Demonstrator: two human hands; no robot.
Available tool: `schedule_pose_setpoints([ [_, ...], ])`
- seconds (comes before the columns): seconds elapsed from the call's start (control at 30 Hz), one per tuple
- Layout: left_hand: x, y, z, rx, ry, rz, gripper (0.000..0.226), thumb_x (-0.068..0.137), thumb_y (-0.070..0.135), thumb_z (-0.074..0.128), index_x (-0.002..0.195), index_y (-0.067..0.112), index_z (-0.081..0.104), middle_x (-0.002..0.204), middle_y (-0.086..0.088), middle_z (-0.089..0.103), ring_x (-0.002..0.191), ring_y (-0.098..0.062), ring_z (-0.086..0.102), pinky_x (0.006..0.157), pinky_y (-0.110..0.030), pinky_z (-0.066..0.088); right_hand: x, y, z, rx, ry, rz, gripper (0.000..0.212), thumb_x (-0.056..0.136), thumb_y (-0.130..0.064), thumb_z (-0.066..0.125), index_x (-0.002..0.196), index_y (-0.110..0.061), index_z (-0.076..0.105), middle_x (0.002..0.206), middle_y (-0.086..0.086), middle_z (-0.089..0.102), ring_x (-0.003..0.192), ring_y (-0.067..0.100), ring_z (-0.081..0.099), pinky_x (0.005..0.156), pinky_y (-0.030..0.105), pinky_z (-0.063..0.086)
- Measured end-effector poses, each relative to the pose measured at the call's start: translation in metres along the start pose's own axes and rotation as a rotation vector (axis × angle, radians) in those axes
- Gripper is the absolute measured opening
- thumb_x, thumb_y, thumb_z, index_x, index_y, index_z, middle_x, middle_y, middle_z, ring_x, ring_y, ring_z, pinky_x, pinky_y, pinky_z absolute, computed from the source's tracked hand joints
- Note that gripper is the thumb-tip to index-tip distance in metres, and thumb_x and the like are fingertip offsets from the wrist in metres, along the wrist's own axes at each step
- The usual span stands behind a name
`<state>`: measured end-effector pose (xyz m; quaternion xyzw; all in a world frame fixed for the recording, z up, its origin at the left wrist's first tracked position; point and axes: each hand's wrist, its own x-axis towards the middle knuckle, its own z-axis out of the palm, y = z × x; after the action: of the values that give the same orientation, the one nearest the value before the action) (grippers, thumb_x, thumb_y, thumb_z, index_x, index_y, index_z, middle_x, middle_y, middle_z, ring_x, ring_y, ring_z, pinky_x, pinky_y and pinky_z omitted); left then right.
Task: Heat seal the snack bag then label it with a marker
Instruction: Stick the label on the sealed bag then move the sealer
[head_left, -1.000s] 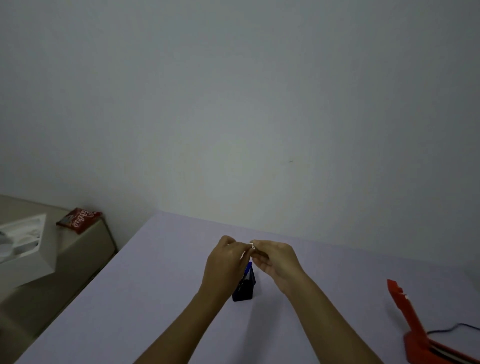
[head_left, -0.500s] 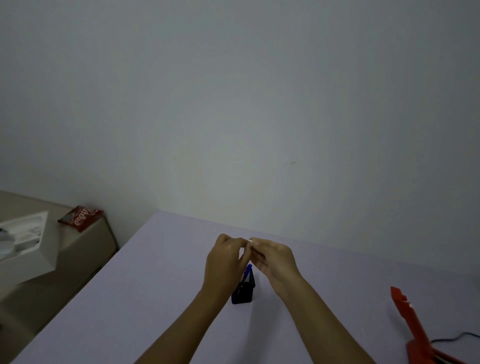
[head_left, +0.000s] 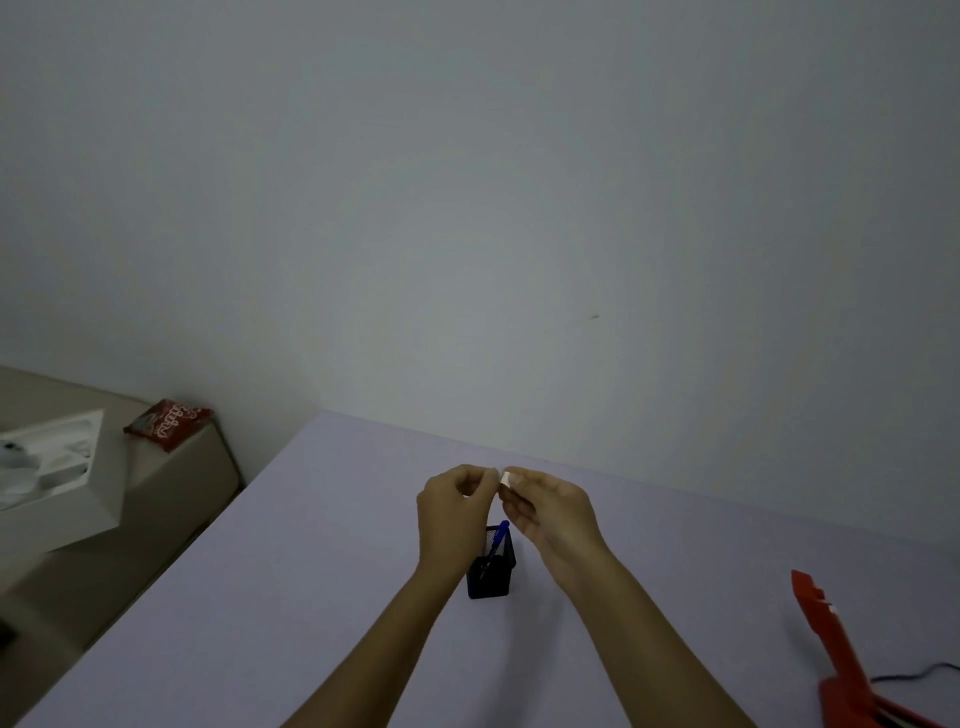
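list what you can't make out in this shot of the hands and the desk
- Small white object, head view: pinched between the left hand and right hand; fingers cover most of it, too small to identify.
- Pen holder: partly behind the left wrist; only a blue pen shows inside.
- Red heat sealer: base cut off by the frame's bottom right corner.
- Red snack bag: print too small and dim to read.
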<state>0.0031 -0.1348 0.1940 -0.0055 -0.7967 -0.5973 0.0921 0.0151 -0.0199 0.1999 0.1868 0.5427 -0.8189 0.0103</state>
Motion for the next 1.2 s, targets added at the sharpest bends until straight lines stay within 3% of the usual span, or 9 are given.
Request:
schedule_pose_setpoints([
  [0.17, 0.001, -0.009, -0.013, -0.130, 0.009, -0.163, 0.017, 0.087, 0.025, 0.062, 0.079, 0.022, 0.076, 0.077, 0.008, 0.074, 0.078, -0.005, 0.067, 0.079, -0.032, 0.056, 0.003, 0.014, 0.002, -0.025, -0.002, 0.028, 0.011, 0.089, -0.007, 0.064, 0.096, -0.004, 0.072, 0.087, 0.012, 0.074, 0.080, 0.018, 0.070, 0.075, 0.028, 0.057],
  [0.27, 0.003, -0.015, -0.025, -0.145, 0.053, -0.207, 0.018, 0.086, 0.026, 0.062, 0.075, 0.023, 0.076, 0.076, 0.008, 0.074, 0.079, -0.009, 0.066, 0.082, -0.037, 0.056, 0.007, 0.033, -0.002, -0.059, 0.034, 0.067, 0.011, 0.090, -0.005, 0.062, 0.093, -0.004, 0.072, 0.084, 0.012, 0.073, 0.078, 0.020, 0.069, 0.076, 0.030, 0.057],
  [0.37, 0.001, -0.019, -0.036, -0.155, 0.087, -0.223, 0.019, 0.087, 0.026, 0.061, 0.075, 0.023, 0.075, 0.077, 0.009, 0.074, 0.079, -0.008, 0.065, 0.083, -0.035, 0.055, 0.011, 0.069, -0.012, -0.113, 0.095, 0.154, 0.008, 0.088, -0.004, 0.064, 0.088, -0.005, 0.072, 0.083, 0.014, 0.072, 0.077, 0.022, 0.067, 0.078, 0.034, 0.058],
  [0.5, -0.005, -0.032, -0.048, -0.161, 0.114, -0.271, 0.019, 0.088, 0.025, 0.060, 0.076, 0.022, 0.075, 0.078, 0.009, 0.074, 0.080, -0.007, 0.064, 0.082, -0.031, 0.053, 0.014, 0.130, -0.030, -0.251, 0.162, 0.254, 0.009, 0.087, -0.001, 0.062, 0.087, -0.005, 0.070, 0.082, 0.015, 0.070, 0.072, 0.022, 0.064, 0.070, 0.031, 0.058],
  [0.73, -0.021, -0.067, -0.060, -0.117, 0.151, -0.354, 0.020, 0.088, 0.026, 0.060, 0.078, 0.020, 0.075, 0.081, 0.007, 0.073, 0.081, -0.009, 0.063, 0.078, -0.027, 0.052, 0.016, 0.238, -0.067, -0.688, 0.155, 0.398, 0.024, 0.075, -0.013, 0.064, 0.051, -0.012, 0.069, 0.050, 0.003, 0.064, 0.050, 0.019, 0.054, 0.055, 0.028, 0.043],
  [0.87, -0.032, -0.084, -0.070, -0.108, 0.161, -0.381, 0.019, 0.089, 0.026, 0.060, 0.080, 0.020, 0.076, 0.080, 0.008, 0.074, 0.079, -0.006, 0.064, 0.079, -0.027, 0.052, 0.011, 0.270, -0.077, -0.846, 0.142, 0.394, 0.028, 0.080, -0.012, 0.066, 0.053, -0.017, 0.067, 0.048, -0.001, 0.063, 0.051, 0.017, 0.058, 0.054, 0.024, 0.046],
  [1.03, -0.042, -0.098, -0.082, -0.073, 0.130, -0.377, 0.019, 0.090, 0.026, 0.059, 0.079, 0.022, 0.075, 0.080, 0.010, 0.074, 0.077, -0.003, 0.064, 0.077, -0.025, 0.052, 0.002, 0.251, -0.052, -1.051, 0.094, 0.262, 0.040, 0.096, -0.022, 0.051, 0.057, -0.013, 0.058, 0.070, 0.011, 0.062, 0.070, 0.026, 0.060, 0.070, 0.036, 0.050],
  [1.1, -0.043, -0.101, -0.085, -0.058, 0.116, -0.349, 0.019, 0.090, 0.026, 0.060, 0.078, 0.025, 0.075, 0.079, 0.011, 0.074, 0.075, 0.000, 0.064, 0.074, -0.022, 0.051, -0.008, 0.217, -0.023, -0.955, 0.131, 0.071, 0.031, 0.097, -0.023, 0.049, 0.081, -0.005, 0.067, 0.083, 0.012, 0.069, 0.080, 0.024, 0.065, 0.071, 0.035, 0.051],
  [1.2, -0.044, -0.102, -0.081, 0.005, 0.089, -0.254, 0.018, 0.090, 0.028, 0.060, 0.076, 0.028, 0.073, 0.077, 0.014, 0.072, 0.076, 0.003, 0.064, 0.068, -0.010, 0.047, -0.026, 0.161, 0.020, -0.692, 0.126, -0.132, 0.018, 0.096, -0.027, 0.052, 0.101, -0.023, 0.069, 0.093, -0.009, 0.069, 0.087, 0.007, 0.065, 0.076, 0.021, 0.052],
])
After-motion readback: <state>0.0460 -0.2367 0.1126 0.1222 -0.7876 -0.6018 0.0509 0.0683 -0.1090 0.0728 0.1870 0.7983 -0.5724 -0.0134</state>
